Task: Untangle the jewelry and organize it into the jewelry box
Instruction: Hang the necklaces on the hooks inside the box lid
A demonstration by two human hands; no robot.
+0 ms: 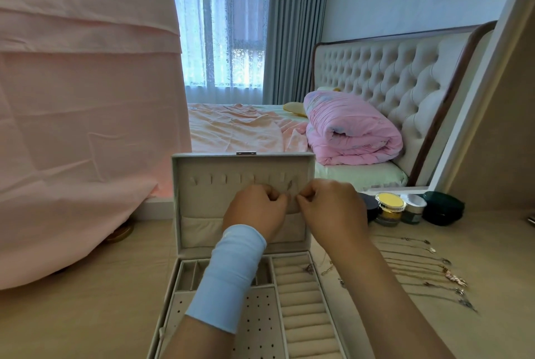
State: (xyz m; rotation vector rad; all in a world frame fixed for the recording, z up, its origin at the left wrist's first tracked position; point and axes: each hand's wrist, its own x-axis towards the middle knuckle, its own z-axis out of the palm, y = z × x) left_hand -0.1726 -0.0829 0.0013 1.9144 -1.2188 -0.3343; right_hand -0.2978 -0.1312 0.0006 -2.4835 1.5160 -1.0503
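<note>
So that it likely hangs untangled on the hooks (220,178) of the jewelry box lid (202,205), the left hand (254,212) and right hand (333,209) each clamp fingers (276,200) on 1 fine chain (289,185).

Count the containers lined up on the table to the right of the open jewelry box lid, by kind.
Jars: 2, the yellow-lidded jar and the white-lidded jar
Dark round container, partly hidden by the right hand: 1
Dark green pouch: 1
Total: 4

Pink quilt (351,130), jars (389,209), perhaps cosmetics.
</note>
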